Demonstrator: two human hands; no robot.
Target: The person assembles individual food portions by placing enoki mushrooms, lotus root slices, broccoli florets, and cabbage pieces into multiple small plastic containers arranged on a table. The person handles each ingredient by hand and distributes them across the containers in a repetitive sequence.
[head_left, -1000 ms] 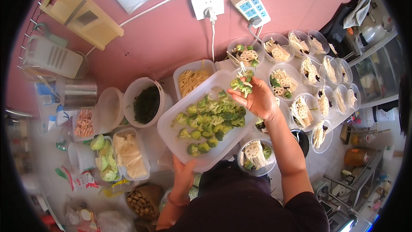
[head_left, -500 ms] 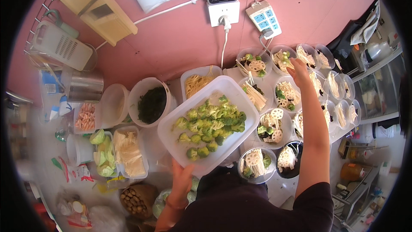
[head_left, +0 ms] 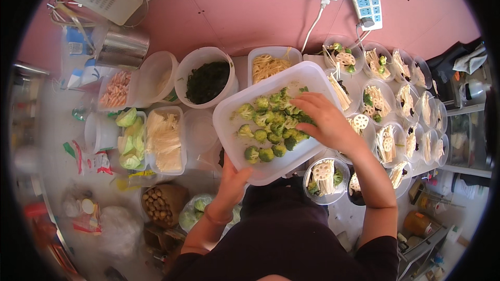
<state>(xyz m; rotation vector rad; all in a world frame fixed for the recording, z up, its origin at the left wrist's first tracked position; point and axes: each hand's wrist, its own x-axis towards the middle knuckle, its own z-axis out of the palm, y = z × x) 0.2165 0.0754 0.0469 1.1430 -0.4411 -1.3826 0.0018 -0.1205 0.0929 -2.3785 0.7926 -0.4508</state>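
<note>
My left hand grips the near-left corner of a translucent white plastic tub, which is held tilted over the table. Broccoli florets lie heaped inside it. At the heap's right side my right hand reaches in, its fingers and thumb curled round some florets; the fingertips are partly hidden among them. Close to the right forearm stands a clear round bowl holding lotus root slices, enoki mushrooms and broccoli. Behind it, more bowls with similar fillings include one far bowl topped with broccoli.
Left of the tub are a white bucket of dark greens, a box of enoki, cabbage leaves and pink pieces in a container. Noodle-like strands sit behind. A power strip hangs on the pink wall.
My right hand has come back from a far bowl to the broccoli in the tub. My left hand still holds the tub. The whole view has shifted.
</note>
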